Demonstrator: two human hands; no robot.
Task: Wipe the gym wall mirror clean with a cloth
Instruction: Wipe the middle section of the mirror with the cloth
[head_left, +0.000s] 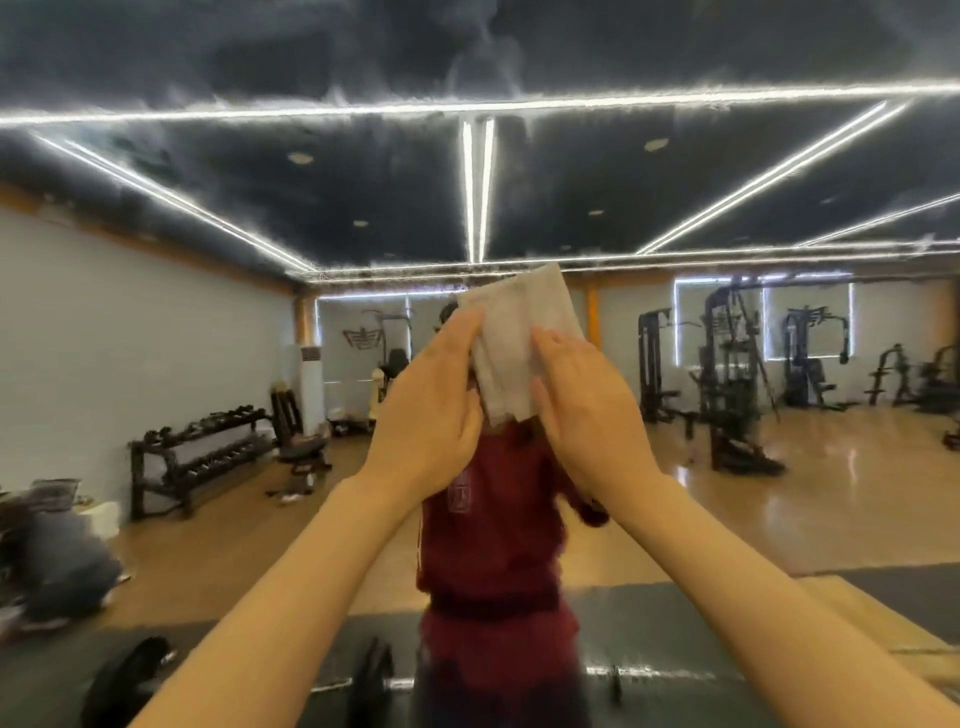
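The wall mirror (779, 467) fills the view straight ahead and reflects the gym and a person in a dark red top. A folded whitish cloth (519, 343) is held up at chest height in front of the glass. My left hand (431, 410) grips its left edge, fingers curled round the fold. My right hand (587, 410) holds the right side, with the thumb on the cloth's lower corner. Whether the cloth touches the glass cannot be told.
A barbell with black plates (371, 680) lies on a dark mat (675, 623) at the mirror's foot. Reflected in the glass are a dumbbell rack (202, 457) at left, weight machines (737, 374) at right and a wooden floor.
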